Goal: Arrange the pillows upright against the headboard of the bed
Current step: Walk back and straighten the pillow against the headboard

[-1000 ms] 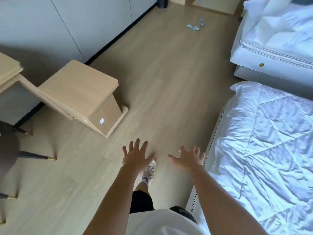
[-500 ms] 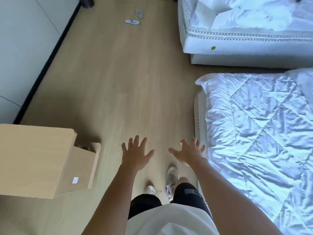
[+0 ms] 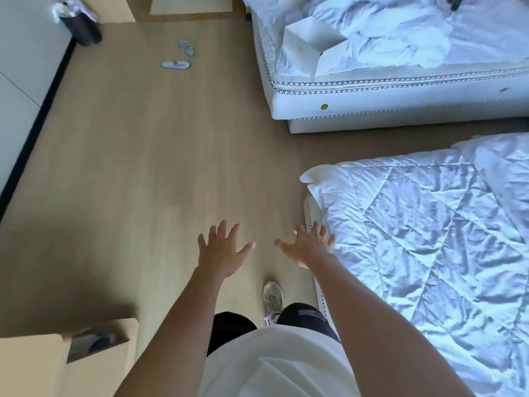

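My left hand (image 3: pixel 221 250) is stretched out over the wooden floor, fingers spread, holding nothing. My right hand (image 3: pixel 309 247) is also spread and empty, just beside the foot corner of the near bed (image 3: pixel 429 239), which is covered by a quilted white duvet. A second bed (image 3: pixel 400 101) stands further off at the upper right, with rumpled white bedding and white pillows (image 3: pixel 312 41) lying in a heap on it. No headboard is in view.
A light wooden side table (image 3: pixel 57 359) stands at the lower left. Two slippers (image 3: pixel 180 57) lie on the floor ahead, and a dark bin (image 3: pixel 81 27) stands by the wall at the upper left. A narrow gap separates the two beds.
The view has swung to the right and moved forward: the wooden table slid down to the lower left and both beds show more fully. Both hands stay spread and empty.
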